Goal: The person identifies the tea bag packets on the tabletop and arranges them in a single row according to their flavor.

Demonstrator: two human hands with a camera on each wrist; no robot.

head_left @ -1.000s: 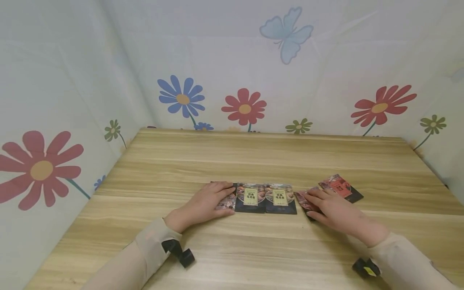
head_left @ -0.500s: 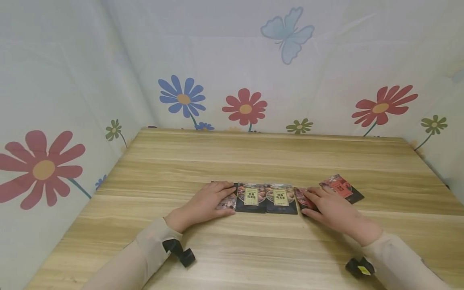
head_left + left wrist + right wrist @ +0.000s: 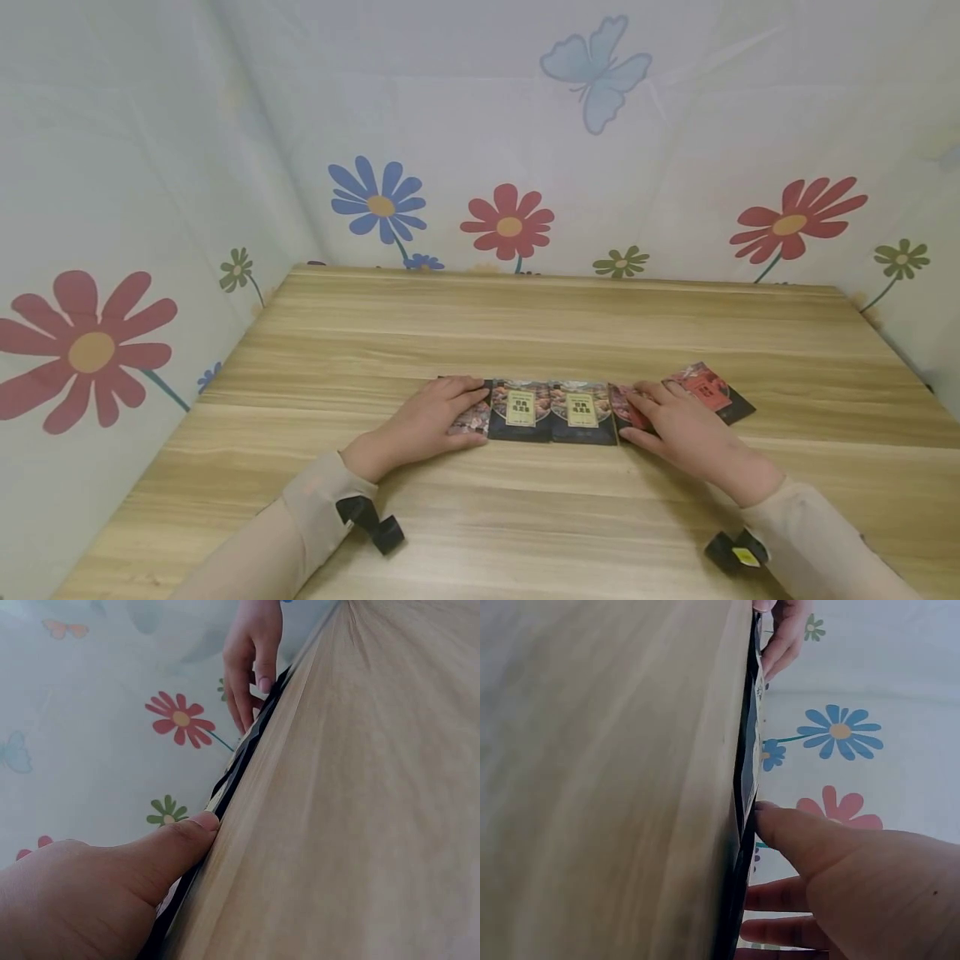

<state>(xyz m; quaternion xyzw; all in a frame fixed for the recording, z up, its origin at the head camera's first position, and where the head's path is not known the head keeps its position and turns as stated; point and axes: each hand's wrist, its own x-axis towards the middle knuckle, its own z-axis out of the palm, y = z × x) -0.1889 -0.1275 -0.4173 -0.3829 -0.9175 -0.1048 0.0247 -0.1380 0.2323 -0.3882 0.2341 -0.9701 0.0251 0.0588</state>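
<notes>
In the head view, flat tea sachets lie side by side in a row on the table. My left hand (image 3: 431, 419) rests over the leftmost sachet (image 3: 474, 417), covering much of it. Two dark sachets with pale yellow labels, the left one (image 3: 521, 410) and the right one (image 3: 582, 412), lie between the hands. My right hand (image 3: 693, 433) presses on a reddish sachet (image 3: 624, 403) at the row's right end, its thumb by the near edge. Beyond this hand, a sachet with a red label (image 3: 711, 392) lies slanted, partly hidden by the fingers.
The wood-grain table (image 3: 480, 333) reaches back to a white cloth wall (image 3: 420, 108) printed with flowers and a butterfly. Black wrist mounts hang near the left cuff (image 3: 375, 525) and the right cuff (image 3: 735, 552).
My right hand has slid left with the reddish sachet, which has turned straighter and now meets the row's right end. The left hand and the slanted sachet have stayed in place.
</notes>
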